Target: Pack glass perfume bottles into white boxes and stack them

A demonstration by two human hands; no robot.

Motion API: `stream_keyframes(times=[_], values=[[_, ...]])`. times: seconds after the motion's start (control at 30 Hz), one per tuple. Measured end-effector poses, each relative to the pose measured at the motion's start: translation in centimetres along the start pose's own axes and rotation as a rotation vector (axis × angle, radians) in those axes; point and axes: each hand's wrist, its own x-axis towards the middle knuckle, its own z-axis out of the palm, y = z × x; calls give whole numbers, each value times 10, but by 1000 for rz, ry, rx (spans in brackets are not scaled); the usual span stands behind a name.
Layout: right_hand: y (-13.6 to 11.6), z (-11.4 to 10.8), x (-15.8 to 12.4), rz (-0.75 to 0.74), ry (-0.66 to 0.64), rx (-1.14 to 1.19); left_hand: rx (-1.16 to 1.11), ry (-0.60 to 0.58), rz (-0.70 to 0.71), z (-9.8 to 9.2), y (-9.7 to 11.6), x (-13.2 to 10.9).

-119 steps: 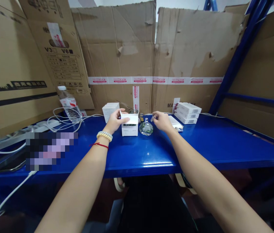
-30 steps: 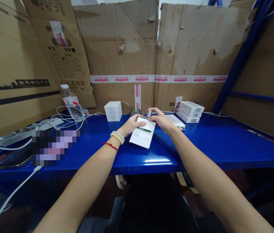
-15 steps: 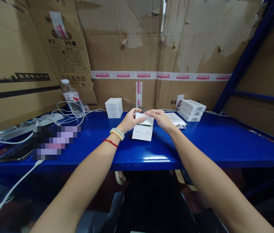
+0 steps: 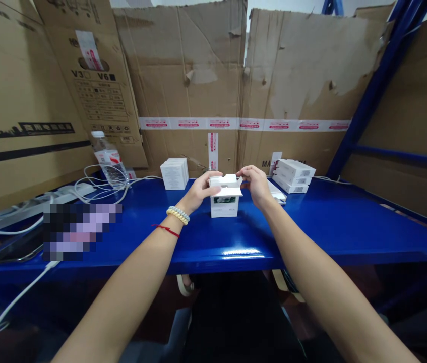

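Observation:
A small white carton [image 4: 224,204] stands upright on the blue shelf top [image 4: 311,227], its top flaps spread. My left hand [image 4: 200,191] grips the carton's left upper edge, fingers curled round it. On the other side, my right hand [image 4: 254,184] pinches the right flap. A metal cap shows inside the carton's mouth; the bottle below it is hidden. A bead bracelet and a red string sit on my left wrist.
A stack of white boxes [image 4: 293,175] lies at the back right, another white box [image 4: 174,173] at the back left. A water bottle [image 4: 106,157], white cables [image 4: 100,186] and a phone [image 4: 12,249] occupy the left. Cardboard sheets [image 4: 198,85] wall the back.
The glass bottle that stood on the shelf has gone into the carton. The carton was tilted in both hands; now it stands upright with its flaps open.

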Motion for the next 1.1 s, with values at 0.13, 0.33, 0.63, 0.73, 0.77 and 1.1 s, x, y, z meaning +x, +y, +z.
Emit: stream_keyframes(times=[0.13, 0.33, 0.63, 0.73, 0.77, 1.1], values=[[2, -2, 4, 50, 21, 7, -143, 102, -18, -1, 6, 2], [4, -4, 4, 68, 14, 0, -157, 144, -23, -5, 4, 4], [-1, -1, 0, 76, -83, -13, -32, 41, -58, -8, -4, 3], [-2, 0, -3, 33, -153, -45, 61, -132, -124, -6, -2, 0], [-2, 0, -4, 13, -184, -57, 88, -172, -138, -6, -1, 0], [4, -7, -5, -128, -390, -100, 175, -222, -157, -6, 7, -2]])
